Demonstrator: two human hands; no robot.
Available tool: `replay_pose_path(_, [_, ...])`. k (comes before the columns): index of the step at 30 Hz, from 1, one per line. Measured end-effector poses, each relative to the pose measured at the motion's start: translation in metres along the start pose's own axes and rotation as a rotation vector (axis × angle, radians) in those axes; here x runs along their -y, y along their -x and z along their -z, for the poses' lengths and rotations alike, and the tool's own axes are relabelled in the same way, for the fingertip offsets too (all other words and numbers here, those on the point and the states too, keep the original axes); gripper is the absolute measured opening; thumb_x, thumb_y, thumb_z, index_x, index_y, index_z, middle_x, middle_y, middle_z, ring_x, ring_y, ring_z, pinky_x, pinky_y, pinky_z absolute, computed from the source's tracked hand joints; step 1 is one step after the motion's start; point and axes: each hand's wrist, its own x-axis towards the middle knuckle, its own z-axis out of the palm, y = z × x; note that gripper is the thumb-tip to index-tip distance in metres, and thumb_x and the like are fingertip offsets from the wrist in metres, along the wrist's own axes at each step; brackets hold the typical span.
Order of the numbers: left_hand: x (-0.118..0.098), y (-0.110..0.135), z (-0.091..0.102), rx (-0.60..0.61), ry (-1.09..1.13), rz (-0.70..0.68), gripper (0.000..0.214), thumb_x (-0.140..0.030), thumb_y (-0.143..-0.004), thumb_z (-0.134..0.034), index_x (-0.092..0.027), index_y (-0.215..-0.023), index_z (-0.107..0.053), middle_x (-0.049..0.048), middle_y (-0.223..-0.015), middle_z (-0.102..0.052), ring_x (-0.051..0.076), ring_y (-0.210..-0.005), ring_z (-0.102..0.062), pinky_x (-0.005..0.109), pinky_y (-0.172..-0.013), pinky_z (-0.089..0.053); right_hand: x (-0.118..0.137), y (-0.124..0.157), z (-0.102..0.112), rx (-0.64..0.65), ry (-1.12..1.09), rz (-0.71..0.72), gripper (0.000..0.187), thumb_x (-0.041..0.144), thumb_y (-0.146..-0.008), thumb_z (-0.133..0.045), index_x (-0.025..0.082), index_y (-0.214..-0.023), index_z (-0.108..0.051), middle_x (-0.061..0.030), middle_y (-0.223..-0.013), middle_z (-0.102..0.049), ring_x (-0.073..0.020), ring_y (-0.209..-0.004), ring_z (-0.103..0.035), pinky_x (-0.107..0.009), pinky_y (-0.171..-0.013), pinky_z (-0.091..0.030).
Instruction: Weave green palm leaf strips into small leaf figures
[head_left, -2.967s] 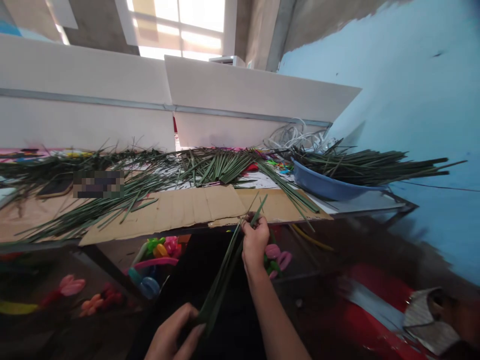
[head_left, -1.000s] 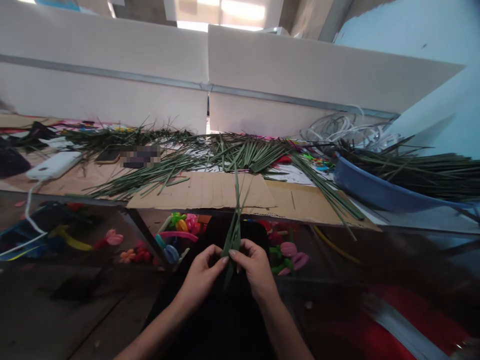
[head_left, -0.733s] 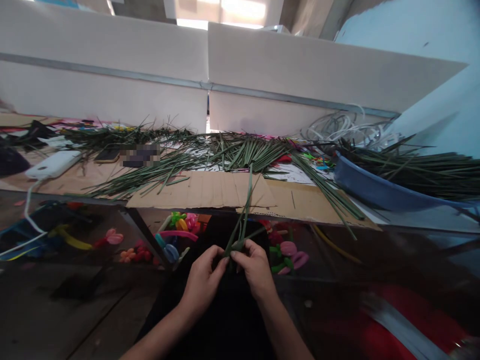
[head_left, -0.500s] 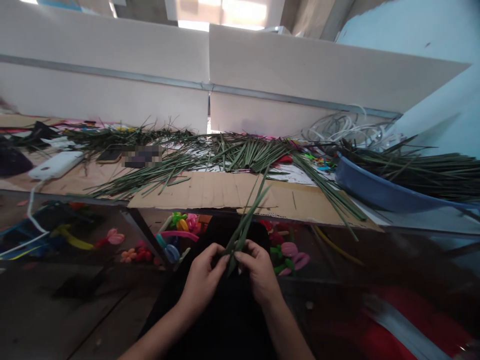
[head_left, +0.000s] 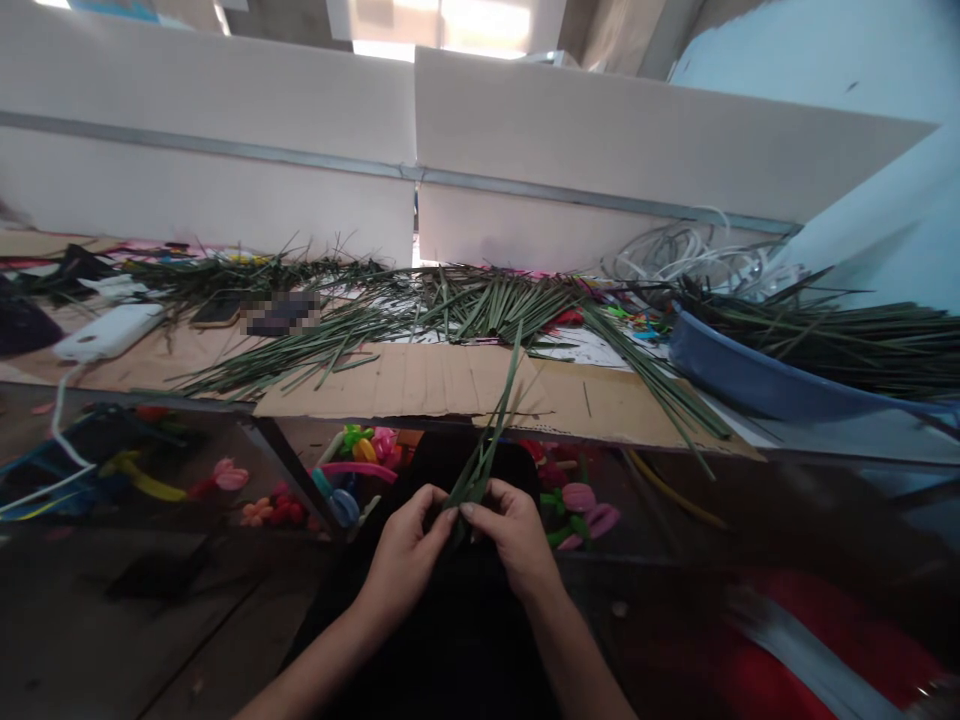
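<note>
Long green leaf strips (head_left: 484, 450) rise from between my two hands, over my lap and up past the table edge. My left hand (head_left: 411, 535) pinches their lower end from the left, thumb against bent fingers. From the right, my right hand (head_left: 514, 532) pinches the same strips, its thumb tip close to the left thumb. The lower ends are dark and partly covered by my fingers, so how the strips cross there is hard to make out. Just beyond the hands, a sheet of cardboard (head_left: 420, 385) lies along the table's front edge.
On the table lie a pile of cut leaves (head_left: 510, 305), another bunch (head_left: 277, 355) and loose strips (head_left: 652, 365). A blue basin (head_left: 750, 370) full of leaves stands right. Left are a white power strip (head_left: 109, 332) and a phone (head_left: 217, 308). Balloon shapes (head_left: 581, 510) sit underneath.
The upper ends of the leaf strips have swung closer together and stand more upright. My right thumb has shifted slightly left, towards the left thumb. Both hands keep their pinch.
</note>
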Motion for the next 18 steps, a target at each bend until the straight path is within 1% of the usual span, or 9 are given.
replay_pose_path(5, [0.001, 0.003, -0.002, -0.04, -0.211, -0.084, 0.018, -0.031, -0.098, -0.05, -0.021, -0.086, -0.058, 0.0006, -0.079, -0.062, 0.019, -0.073, -0.058, 0.029, -0.069, -0.042, -0.003, -0.001, -0.005, -0.048, -0.012, -0.005, 0.015, 0.025, -0.062, -0.078, 0.016, -0.072, -0.073, 0.002, -0.061, -0.064, -0.0121, -0.051, -0.052, -0.023, -0.048, -0.044])
replay_pose_path(11, [0.007, 0.005, -0.003, -0.08, -0.426, -0.164, 0.015, -0.026, -0.099, -0.046, -0.021, -0.092, -0.059, 0.0042, -0.083, -0.066, 0.023, -0.078, -0.064, 0.032, -0.071, -0.044, -0.012, -0.001, -0.014, -0.12, -0.024, 0.021, 0.01, 0.024, -0.064, -0.072, 0.017, -0.069, -0.067, 0.0037, -0.058, -0.06, -0.0104, -0.048, -0.048, -0.021, -0.045, -0.04])
replay_pose_path(15, [0.01, 0.006, -0.004, -0.068, -0.474, -0.224, 0.015, -0.024, -0.099, -0.045, -0.021, -0.092, -0.058, 0.0047, -0.084, -0.066, 0.023, -0.077, -0.065, 0.032, -0.071, -0.045, -0.018, -0.002, -0.015, -0.153, -0.034, 0.021, 0.013, 0.028, -0.066, -0.072, 0.018, -0.07, -0.064, 0.006, -0.055, -0.056, -0.0087, -0.044, -0.043, -0.02, -0.041, -0.037])
replay_pose_path(18, [0.01, 0.006, -0.004, -0.041, -0.434, -0.204, 0.016, -0.026, -0.1, -0.045, -0.022, -0.091, -0.058, 0.0041, -0.084, -0.067, 0.022, -0.078, -0.065, 0.031, -0.071, -0.045, -0.019, -0.001, -0.013, -0.152, -0.039, 0.013, 0.017, 0.031, -0.066, -0.075, 0.018, -0.07, -0.064, 0.0061, -0.054, -0.054, -0.0087, -0.043, -0.042, -0.02, -0.041, -0.035])
